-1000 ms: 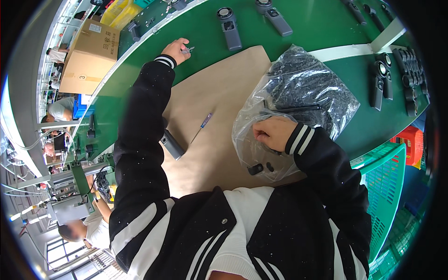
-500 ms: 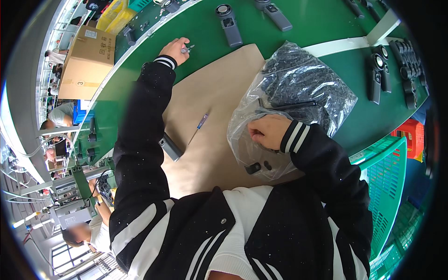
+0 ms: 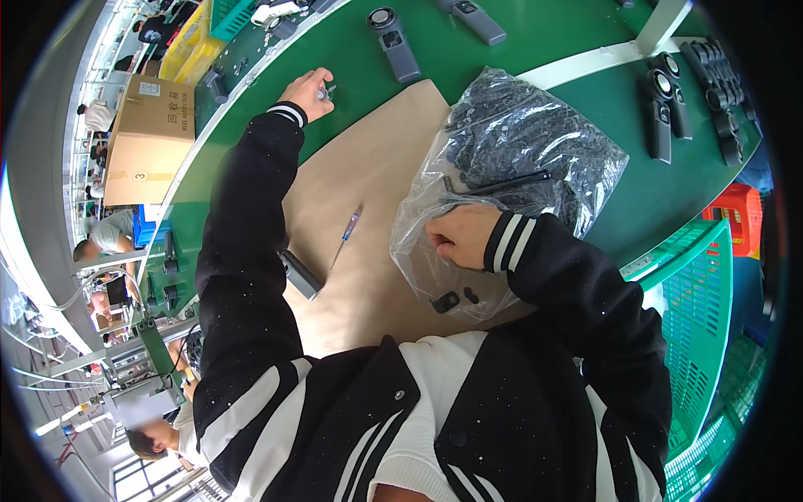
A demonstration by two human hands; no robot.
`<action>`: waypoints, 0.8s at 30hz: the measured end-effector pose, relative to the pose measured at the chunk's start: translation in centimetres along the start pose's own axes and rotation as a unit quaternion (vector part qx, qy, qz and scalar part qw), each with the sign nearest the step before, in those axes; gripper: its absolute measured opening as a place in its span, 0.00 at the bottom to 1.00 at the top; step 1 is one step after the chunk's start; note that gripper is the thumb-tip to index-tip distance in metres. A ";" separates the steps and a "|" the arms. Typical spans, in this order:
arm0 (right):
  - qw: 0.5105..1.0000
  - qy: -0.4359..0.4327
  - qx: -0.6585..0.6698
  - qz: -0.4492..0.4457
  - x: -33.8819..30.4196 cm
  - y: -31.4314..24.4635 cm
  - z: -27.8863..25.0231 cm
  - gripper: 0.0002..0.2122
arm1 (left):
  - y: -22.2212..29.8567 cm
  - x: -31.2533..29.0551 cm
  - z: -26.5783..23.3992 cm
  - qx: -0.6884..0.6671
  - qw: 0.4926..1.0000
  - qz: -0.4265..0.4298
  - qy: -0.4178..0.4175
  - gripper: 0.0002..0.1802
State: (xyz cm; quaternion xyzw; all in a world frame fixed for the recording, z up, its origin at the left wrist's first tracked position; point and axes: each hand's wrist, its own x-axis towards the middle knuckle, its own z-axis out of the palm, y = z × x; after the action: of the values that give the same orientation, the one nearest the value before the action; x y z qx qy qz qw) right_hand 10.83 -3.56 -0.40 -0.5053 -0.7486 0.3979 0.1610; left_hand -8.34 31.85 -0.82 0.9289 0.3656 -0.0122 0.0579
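Bag (image 3: 535, 138) at right hand (image 3: 465, 237), long axis far-right.

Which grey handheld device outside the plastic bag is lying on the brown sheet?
The grey handheld device beside the left sleeve, near the screwdriver; the other devices outside the bag lie on green tabletops.

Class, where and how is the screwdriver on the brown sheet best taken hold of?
Likely by its purplish handle, thicker than the shaft, pinched across from above and the right, where the right hand is. The screwdriver lies flat on the brown sheet, shaft toward lower left.
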 end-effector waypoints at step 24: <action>0.999 0.050 0.014 -0.016 -0.4 0.2 -0.1 0.04 | -11.5 1.2 -2.3 -0.054 0.984 -0.095 0.141 0.25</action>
State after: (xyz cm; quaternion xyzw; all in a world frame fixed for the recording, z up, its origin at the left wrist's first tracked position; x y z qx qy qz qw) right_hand 11.14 -3.81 -0.46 -0.5102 -0.7420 0.3800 0.2114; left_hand -15.29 41.28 0.21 0.8778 0.4569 0.1334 0.0546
